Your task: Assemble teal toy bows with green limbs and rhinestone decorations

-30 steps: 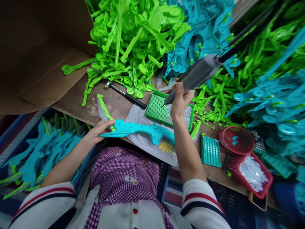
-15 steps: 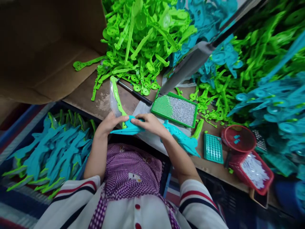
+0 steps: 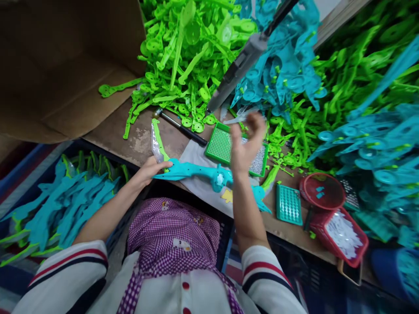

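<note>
A bow-shaped blue plastic toy (image 3: 199, 170) with green ends lies across the table's front edge on a pale cloth. My left hand (image 3: 151, 170) pinches its left end, thumb on top, beside the green arm with a clear plastic piece. Raised over the green screw tray (image 3: 218, 146), my right hand (image 3: 247, 141) is somewhat blurred, its fingers apart and holding nothing. It hides part of the tray's small metal screws (image 3: 258, 162). A grey electric screwdriver (image 3: 234, 72) hangs tilted beyond the hand, apart from it.
Green parts (image 3: 193, 48) and blue parts (image 3: 278, 65) are heaped at the back. A cardboard box (image 3: 75, 78) stands left, above a crate of similar blue toys (image 3: 62, 196). A black-handled tool (image 3: 183, 126), teal tray (image 3: 288, 204) and red baskets (image 3: 343, 235) also lie here.
My right hand has left the blue toy and risen to the right. The toy now lies stretched straight across. The hanging screwdriver has shifted up and left; my left hand keeps its hold.
</note>
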{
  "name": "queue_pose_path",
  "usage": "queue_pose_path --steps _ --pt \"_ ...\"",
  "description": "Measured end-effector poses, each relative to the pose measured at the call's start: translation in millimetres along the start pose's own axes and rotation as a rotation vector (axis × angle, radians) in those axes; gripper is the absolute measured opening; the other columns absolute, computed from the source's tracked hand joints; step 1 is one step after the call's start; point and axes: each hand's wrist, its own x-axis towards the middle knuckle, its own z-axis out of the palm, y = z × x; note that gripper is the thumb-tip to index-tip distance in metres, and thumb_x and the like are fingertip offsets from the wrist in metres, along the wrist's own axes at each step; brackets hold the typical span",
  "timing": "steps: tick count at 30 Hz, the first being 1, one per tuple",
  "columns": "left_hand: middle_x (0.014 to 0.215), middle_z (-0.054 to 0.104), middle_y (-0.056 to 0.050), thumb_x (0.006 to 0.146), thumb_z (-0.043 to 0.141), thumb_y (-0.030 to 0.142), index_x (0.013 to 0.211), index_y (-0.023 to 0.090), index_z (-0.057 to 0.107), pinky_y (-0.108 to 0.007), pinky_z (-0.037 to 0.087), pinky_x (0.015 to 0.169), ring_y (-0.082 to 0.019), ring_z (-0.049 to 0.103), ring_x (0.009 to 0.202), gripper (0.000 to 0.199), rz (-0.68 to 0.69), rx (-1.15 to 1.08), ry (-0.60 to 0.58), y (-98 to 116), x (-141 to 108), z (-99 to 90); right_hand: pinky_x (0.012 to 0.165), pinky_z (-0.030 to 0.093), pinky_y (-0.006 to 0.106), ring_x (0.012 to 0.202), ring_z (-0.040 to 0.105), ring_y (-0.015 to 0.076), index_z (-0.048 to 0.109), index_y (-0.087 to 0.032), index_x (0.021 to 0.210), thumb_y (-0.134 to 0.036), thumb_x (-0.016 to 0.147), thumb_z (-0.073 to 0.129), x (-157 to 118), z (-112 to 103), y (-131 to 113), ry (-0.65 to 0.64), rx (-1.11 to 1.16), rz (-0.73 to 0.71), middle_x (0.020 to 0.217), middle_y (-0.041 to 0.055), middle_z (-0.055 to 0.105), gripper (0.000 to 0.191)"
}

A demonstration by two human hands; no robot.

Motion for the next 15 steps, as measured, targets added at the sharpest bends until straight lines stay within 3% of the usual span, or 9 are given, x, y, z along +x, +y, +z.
queue_pose_path --steps 1,2,5,7,10,15 --pt "0.064 0.067 0.002 0.044 0.084 0.027 0.069 0.017 0.062 -0.024 0.049 0.059 -0.014 0.060 0.060 0.035 0.012 0.004 0.017 -1 0 -0.2 0.108 0.040 0.048 0.139 0.043 0.0242 0.045 -0.025 0.139 -0.059 0.087 0.056 21 -3 4 0.137 0.081 -0.015 0.149 0.0121 0.044 0.062" --pt "0.065 0.066 0.002 0.043 0.085 0.027 0.071 0.017 0.061 -0.024 0.049 0.060 -0.014 0.060 0.061 0.038 0.028 0.007 0.033 -1 0 -0.3 0.108 0.041 0.045 0.139 0.043 0.0229 0.045 -0.023 0.138 -0.058 0.085 0.059 41 -4 8 0.159 0.167 -0.026 0.150 0.0134 0.043 0.065" --pt "0.071 0.067 0.003 0.042 0.087 0.030 0.082 0.018 0.059 -0.025 0.050 0.066 -0.015 0.062 0.067 0.050 0.064 0.016 0.058 -4 -1 -0.7 0.094 0.052 0.040 0.121 0.058 0.0220 0.061 -0.023 0.117 -0.054 0.081 0.066 84 3 20 -0.106 0.297 0.077 0.128 0.0109 0.062 0.048" --pt "0.075 0.068 0.001 0.043 0.088 0.033 0.087 0.017 0.059 -0.026 0.051 0.070 -0.016 0.063 0.072 0.056 0.062 0.032 0.056 -5 -1 -1.1 0.085 0.056 0.038 0.112 0.062 0.0218 0.064 -0.025 0.111 -0.055 0.077 0.070 93 11 25 -0.178 0.288 0.080 0.116 0.0069 0.067 0.045" --pt "0.075 0.067 0.001 0.042 0.089 0.036 0.087 0.018 0.057 -0.027 0.050 0.070 -0.018 0.064 0.073 0.058 0.042 0.058 0.061 -5 -1 -1.2 0.081 0.057 0.037 0.108 0.062 0.0207 0.063 -0.028 0.110 -0.061 0.070 0.074 90 23 28 -0.150 0.225 -0.013 0.113 0.0042 0.066 0.053" --pt "0.074 0.066 0.002 0.041 0.090 0.039 0.086 0.018 0.056 -0.027 0.050 0.072 -0.018 0.064 0.073 0.060 0.044 0.089 0.053 -2 -3 0.2 0.076 0.058 0.038 0.091 0.066 0.0180 0.063 -0.024 0.101 -0.077 0.073 0.058 98 43 27 -0.160 0.238 -0.165 0.094 0.0009 0.066 0.061"
